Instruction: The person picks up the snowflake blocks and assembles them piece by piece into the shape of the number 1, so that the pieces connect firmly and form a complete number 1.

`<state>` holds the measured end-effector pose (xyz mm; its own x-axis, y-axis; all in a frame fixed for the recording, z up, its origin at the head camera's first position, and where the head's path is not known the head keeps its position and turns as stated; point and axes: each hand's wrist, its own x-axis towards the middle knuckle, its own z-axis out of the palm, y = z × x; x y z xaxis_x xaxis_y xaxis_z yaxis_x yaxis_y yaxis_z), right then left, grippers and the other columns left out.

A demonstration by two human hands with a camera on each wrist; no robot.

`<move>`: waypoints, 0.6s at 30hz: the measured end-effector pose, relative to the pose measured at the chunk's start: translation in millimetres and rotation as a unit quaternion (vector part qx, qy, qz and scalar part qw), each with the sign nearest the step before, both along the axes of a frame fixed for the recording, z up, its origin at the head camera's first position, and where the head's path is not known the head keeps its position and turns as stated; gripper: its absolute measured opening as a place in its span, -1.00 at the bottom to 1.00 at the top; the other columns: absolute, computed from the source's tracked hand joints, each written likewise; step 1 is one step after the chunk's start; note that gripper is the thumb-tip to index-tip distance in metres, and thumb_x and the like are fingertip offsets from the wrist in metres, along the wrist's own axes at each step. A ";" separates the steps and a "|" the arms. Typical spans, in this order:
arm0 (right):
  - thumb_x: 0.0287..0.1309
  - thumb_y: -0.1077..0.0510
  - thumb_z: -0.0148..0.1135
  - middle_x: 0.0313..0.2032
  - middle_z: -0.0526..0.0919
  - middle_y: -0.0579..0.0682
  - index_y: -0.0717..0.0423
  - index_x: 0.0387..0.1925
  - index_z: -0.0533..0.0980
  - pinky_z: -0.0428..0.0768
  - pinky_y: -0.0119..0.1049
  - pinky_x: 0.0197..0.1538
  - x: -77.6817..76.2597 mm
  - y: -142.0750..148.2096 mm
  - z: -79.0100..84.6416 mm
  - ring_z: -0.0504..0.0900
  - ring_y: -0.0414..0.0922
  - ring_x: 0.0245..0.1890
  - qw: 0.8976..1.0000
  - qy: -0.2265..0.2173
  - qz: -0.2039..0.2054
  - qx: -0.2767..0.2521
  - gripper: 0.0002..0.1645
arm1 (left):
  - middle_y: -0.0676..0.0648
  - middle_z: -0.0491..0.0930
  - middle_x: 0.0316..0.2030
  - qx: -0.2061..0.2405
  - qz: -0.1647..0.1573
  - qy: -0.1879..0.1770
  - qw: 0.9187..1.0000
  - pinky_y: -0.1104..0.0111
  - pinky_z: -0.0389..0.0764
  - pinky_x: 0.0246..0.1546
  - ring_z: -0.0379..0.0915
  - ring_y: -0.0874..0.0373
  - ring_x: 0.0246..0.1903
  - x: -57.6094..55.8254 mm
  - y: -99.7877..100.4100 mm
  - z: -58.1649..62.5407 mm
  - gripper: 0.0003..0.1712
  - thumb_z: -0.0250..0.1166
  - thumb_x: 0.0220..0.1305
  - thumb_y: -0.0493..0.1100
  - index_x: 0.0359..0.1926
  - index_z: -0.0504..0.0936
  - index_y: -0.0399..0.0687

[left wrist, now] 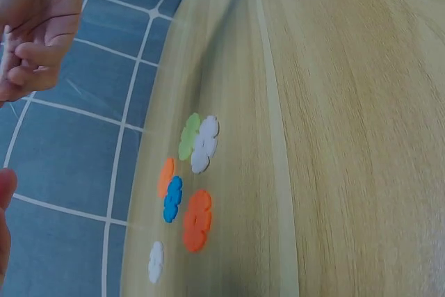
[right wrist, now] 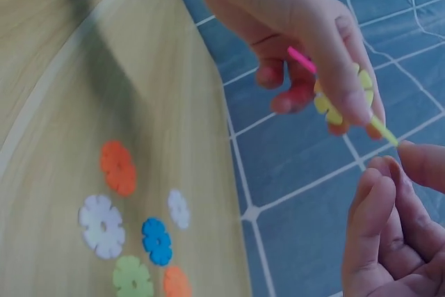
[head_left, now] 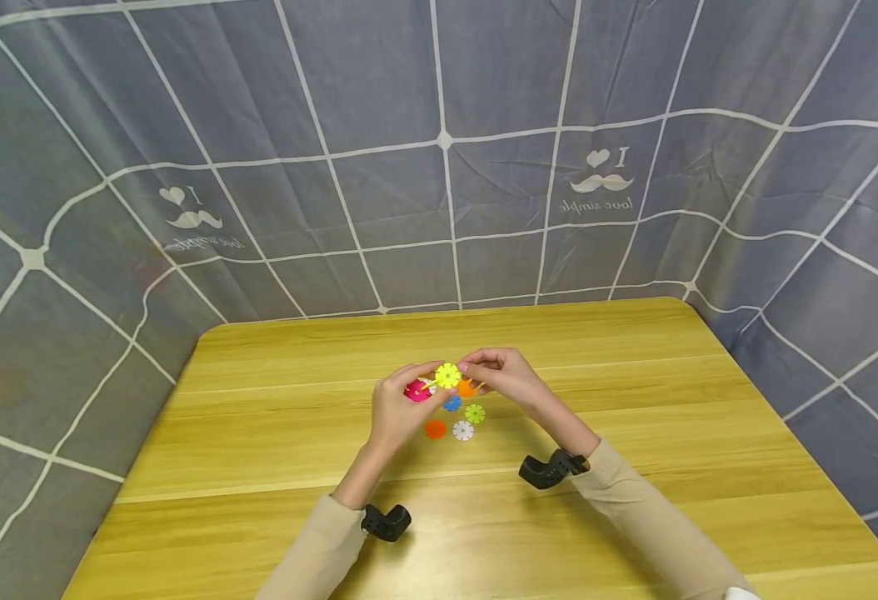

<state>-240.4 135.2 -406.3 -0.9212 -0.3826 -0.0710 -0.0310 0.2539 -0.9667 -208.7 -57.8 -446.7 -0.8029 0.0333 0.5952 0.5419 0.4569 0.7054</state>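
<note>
My left hand (head_left: pixel 396 410) holds a small joined cluster of notched plastic discs above the table. In it are a yellow flower-shaped disc (head_left: pixel 446 369) facing up, a pink disc (head_left: pixel 416 391), and a second yellow disc (right wrist: pixel 383 131) seen edge-on in the right wrist view. Thumb and finger of my right hand (head_left: pixel 512 380) pinch the cluster's yellow end from the other side. My left fingers hide part of the pink disc. Only the fingertips of my left hand show at the left edge of the left wrist view.
Loose discs lie flat on the wooden table (head_left: pixel 274 450) below my hands: orange (head_left: pixel 435 429), white (head_left: pixel 463 431), green (head_left: pixel 475 413), blue (head_left: pixel 451 403), another orange (right wrist: pixel 176 282) and a smaller-looking white (right wrist: pixel 179 209). A grey gridded curtain (head_left: pixel 401 192) hangs behind the table.
</note>
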 end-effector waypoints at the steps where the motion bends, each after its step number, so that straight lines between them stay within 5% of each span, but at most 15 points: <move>1: 0.28 0.10 0.19 -0.29 0.71 0.09 0.36 -0.05 0.56 0.65 -0.25 -0.17 -0.3 0.9 -1.4 0.64 -0.10 -0.33 1.000 0.003 0.000 0.004 -0.62 | -0.17 0.74 -0.31 0.000 0.003 0.000 1.000 0.52 0.56 -0.55 0.65 0.05 -0.44 -0.1 -0.5 -0.6 -0.58 0.57 -0.12 -0.17 -0.16 0.74 -0.17; 8: 0.22 0.18 0.22 -0.17 0.66 0.32 0.33 -0.06 0.57 0.62 -0.11 -0.16 -4.8 7.7 -20.9 0.62 0.08 -0.28 0.999 0.011 0.008 0.032 -0.67 | -0.16 0.74 -0.27 -0.007 0.019 -0.006 1.000 0.47 0.61 -0.46 0.68 0.02 -0.32 1.1 -4.4 -5.3 -0.59 0.57 -0.13 -0.14 -0.17 0.75 -0.14; 18: 0.04 0.30 0.36 -0.28 0.69 0.18 0.40 -0.11 0.58 0.48 -0.45 -0.38 -14.2 15.2 -57.6 0.57 -0.24 -0.38 0.994 0.039 0.021 0.100 -0.65 | -0.17 0.74 -0.32 0.021 0.029 -0.052 0.998 0.54 0.44 -0.65 0.63 0.06 -0.48 4.3 -7.4 -16.3 -0.59 0.56 -0.11 -0.14 -0.17 0.74 -0.15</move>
<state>-254.6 150.4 -463.9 -0.9100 -0.4071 -0.0789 -0.1183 0.4372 -0.8916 -204.4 -65.1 -463.0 -0.8604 -0.0383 0.5081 0.4382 0.4535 0.7761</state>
